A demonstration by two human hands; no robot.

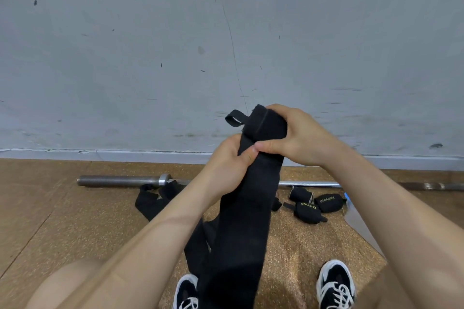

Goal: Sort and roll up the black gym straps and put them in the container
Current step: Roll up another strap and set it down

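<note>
A long black gym strap (241, 221) hangs in front of me, its top end folded over with a small thumb loop (233, 118) sticking out to the left. My right hand (296, 138) grips the folded top, thumb pressed across the front. Just below it, my left hand (228, 165) holds the strap's left edge. The strap's tail drops down between my shoes. Three rolled black straps (313, 204) with yellow lettering lie on the floor to the right. Another loose black strap (153, 198) lies flat on the floor to the left.
A steel barbell (125, 180) lies along the base of the grey wall (226, 45). A thin clear sheet or container edge (359, 223) shows at right by my forearm. My two black-and-white shoes (335, 283) stand on the brown cork floor.
</note>
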